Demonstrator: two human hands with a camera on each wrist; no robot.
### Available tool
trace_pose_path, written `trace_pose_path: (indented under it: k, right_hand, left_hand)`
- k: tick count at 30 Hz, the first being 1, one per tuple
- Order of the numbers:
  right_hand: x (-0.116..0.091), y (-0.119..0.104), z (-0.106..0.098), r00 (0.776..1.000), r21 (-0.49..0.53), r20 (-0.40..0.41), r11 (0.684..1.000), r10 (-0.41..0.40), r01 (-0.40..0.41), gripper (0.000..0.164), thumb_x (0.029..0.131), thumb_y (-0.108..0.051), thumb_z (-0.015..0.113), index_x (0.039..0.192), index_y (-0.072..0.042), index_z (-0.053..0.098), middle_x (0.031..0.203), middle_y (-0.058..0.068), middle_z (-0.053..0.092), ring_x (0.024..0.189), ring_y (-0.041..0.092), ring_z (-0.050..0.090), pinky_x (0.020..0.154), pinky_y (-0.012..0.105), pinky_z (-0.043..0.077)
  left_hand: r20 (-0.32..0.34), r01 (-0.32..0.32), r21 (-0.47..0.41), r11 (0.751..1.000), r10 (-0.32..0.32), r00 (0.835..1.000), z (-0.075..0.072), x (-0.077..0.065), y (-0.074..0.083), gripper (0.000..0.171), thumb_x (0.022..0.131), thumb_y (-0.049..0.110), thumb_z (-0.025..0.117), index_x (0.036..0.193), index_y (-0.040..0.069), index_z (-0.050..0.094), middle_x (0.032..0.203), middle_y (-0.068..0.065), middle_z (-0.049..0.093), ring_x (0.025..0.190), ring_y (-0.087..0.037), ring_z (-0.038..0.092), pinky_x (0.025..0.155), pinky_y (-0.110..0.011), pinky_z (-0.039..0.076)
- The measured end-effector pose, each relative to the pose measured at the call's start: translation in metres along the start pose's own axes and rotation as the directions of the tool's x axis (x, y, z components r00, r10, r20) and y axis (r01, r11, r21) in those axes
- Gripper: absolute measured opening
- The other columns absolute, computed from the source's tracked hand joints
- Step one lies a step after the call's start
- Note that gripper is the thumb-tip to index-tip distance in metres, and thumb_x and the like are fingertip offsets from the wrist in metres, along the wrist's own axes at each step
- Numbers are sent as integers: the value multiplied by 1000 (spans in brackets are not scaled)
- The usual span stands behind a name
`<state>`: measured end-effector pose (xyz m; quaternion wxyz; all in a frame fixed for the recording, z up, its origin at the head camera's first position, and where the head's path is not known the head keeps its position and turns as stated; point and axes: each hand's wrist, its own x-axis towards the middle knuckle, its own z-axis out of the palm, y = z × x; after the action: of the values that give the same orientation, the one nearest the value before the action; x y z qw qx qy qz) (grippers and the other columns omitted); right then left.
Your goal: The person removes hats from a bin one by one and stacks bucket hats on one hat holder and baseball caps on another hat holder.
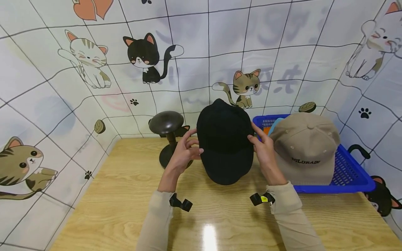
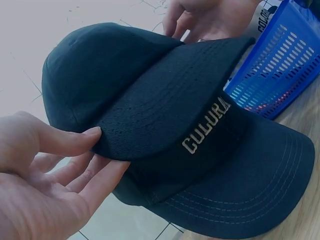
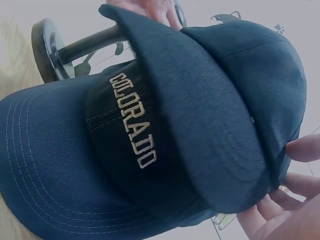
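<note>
A black cap [image 1: 223,125] is between the two hands, over the wooden table. The wrist views show its brim overlapping a second dark cap [image 3: 55,150] lettered COLORADO, whose own brim points the same way. Along the upper cap's left edge, the left hand [image 1: 185,150] pinches it with thumb on top and fingers below. The right hand [image 1: 263,150] grips the opposite edge near where brim meets crown. What supports the lower cap is hidden. Left of the caps stands a dark, round-topped hat stand [image 1: 166,125], close to the left hand.
A blue plastic basket [image 1: 351,174] stands at the right, with a beige COLORADO cap [image 1: 307,143] on it and bits of blue and orange inside. A black hooked handle [image 1: 359,151] sticks up there. Cat-printed cloth walls [image 1: 194,45] close off the table [image 1: 125,209].
</note>
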<state>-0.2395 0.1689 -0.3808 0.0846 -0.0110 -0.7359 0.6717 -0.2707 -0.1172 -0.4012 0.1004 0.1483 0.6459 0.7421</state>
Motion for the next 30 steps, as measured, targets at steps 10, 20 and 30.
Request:
trace_pose_path:
  k: [10,20,30]
  right_hand:
    - [1,1,2,999,6,-33,1000,0,0,54,105,-17,55,158,-18,43,157,12,48,108,1,57,80,14,51]
    - [1,2,-6,998,-116,65,993,15,-7,61,104,-10,53,162,-13,36,155,19,46,115,17,57,83,18,50]
    - [1,3,-14,984,-178,175,984,35,-3,83,92,0,59,165,-20,26,154,24,41,93,13,65,88,27,51]
  left_hand:
    - [1,35,31,999,-35,999,-6,0,-3,68,94,-10,63,152,19,43,101,-5,64,81,-17,73,77,-37,64]
    - [34,74,61,995,-76,997,-10,2,-9,60,93,-10,63,146,13,46,101,-4,65,83,-17,73,81,-44,63]
    - [77,76,49,996,-79,994,-12,3,-13,57,93,-12,62,143,10,47,99,-3,67,83,-17,71,78,-40,64]
